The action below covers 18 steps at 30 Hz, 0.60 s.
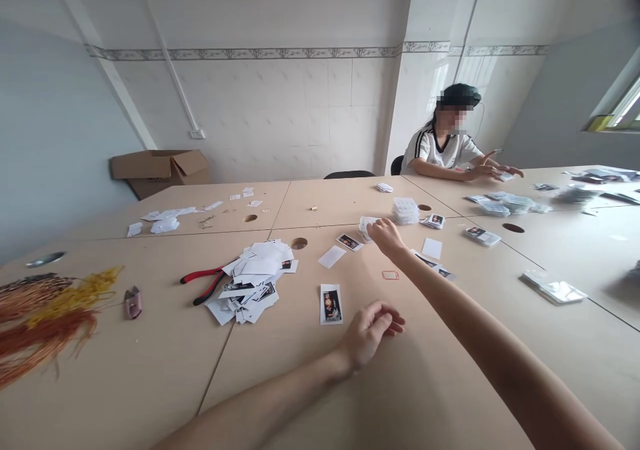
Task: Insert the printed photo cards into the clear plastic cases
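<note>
My right hand (387, 237) reaches forward across the table. Its fingers are closed at a small pile of clear plastic sleeves (365, 230), and the fingertips are partly hidden by the hand itself. My left hand (373, 330) rests on the tabletop with loosely bent fingers and holds nothing. Just left of it lies a black printed card (332, 305) on a white backing. Between the hands is a small red-edged rectangle (391, 275). Near the right fingertips lie another printed card (349, 242) and a plain white card (332, 257).
A heap of cards (255, 280) sits beside red-and-black handled pliers (207, 282). Further left are a pink clipper (133, 303) and bundled cords (55, 310). Behind my right hand stands a sleeve stack (405, 211). A co-worker (445, 143) handles packets across the table.
</note>
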Each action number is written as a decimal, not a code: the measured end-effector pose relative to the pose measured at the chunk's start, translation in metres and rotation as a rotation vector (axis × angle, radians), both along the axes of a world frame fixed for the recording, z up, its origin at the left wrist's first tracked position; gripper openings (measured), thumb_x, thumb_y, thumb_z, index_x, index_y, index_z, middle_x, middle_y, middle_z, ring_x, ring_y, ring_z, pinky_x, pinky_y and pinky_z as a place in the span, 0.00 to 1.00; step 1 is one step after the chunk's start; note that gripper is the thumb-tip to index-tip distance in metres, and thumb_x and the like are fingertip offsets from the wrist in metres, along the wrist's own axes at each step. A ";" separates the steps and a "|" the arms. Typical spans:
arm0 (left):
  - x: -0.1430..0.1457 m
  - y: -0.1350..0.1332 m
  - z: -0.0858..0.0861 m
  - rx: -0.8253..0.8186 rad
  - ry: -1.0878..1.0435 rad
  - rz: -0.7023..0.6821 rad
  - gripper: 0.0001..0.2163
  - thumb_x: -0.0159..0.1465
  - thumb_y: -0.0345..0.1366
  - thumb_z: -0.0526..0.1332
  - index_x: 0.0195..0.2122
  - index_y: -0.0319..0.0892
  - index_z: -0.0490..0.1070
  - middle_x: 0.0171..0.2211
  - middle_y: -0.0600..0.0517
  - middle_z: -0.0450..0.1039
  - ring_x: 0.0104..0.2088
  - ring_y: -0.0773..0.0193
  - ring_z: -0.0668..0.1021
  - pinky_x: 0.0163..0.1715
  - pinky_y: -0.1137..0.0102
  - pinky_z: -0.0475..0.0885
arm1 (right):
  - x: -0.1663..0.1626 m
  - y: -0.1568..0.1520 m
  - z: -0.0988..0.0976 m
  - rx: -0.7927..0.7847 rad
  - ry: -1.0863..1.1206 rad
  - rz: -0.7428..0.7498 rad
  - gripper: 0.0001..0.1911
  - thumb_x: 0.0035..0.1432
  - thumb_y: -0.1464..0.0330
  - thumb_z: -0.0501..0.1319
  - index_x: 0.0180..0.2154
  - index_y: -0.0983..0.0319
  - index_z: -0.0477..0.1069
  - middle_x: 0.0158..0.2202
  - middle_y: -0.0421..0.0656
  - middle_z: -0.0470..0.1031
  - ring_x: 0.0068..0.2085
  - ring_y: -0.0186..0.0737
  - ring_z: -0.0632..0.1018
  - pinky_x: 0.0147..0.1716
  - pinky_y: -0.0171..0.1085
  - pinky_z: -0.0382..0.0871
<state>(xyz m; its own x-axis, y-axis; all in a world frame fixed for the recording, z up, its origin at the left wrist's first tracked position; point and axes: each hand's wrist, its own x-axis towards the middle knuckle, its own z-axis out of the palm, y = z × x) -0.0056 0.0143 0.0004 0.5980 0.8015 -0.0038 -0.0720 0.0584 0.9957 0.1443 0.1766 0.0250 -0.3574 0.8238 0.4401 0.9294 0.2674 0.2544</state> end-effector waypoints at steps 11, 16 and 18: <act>0.000 0.005 -0.002 -0.091 -0.139 0.135 0.12 0.58 0.43 0.51 0.35 0.39 0.63 0.35 0.46 0.70 0.35 0.62 0.74 0.36 0.67 0.66 | 0.025 -0.065 -0.002 0.146 0.090 0.202 0.14 0.57 0.76 0.47 0.42 0.64 0.67 0.37 0.47 0.73 0.38 0.40 0.72 0.35 0.38 0.61; 0.000 0.009 -0.003 -0.094 -0.294 0.398 0.15 0.58 0.44 0.49 0.43 0.42 0.57 0.39 0.47 0.68 0.38 0.62 0.73 0.35 0.68 0.67 | 0.027 -0.144 -0.028 0.230 0.123 0.576 0.14 0.56 0.74 0.50 0.42 0.57 0.66 0.38 0.41 0.74 0.41 0.38 0.72 0.33 0.38 0.64; 0.000 0.009 -0.001 -0.049 -0.218 0.443 0.15 0.56 0.40 0.54 0.43 0.42 0.58 0.38 0.48 0.69 0.38 0.63 0.73 0.37 0.68 0.66 | 0.025 -0.163 -0.034 0.172 0.116 0.676 0.15 0.56 0.75 0.49 0.43 0.56 0.66 0.37 0.42 0.74 0.40 0.37 0.73 0.33 0.39 0.65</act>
<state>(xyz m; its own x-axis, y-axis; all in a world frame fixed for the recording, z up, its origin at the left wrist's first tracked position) -0.0060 0.0234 -0.0009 0.1910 0.9808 0.0388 -0.3065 0.0220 0.9516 0.1689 0.0134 -0.0090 -0.7088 0.3532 0.6106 0.5978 0.7602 0.2543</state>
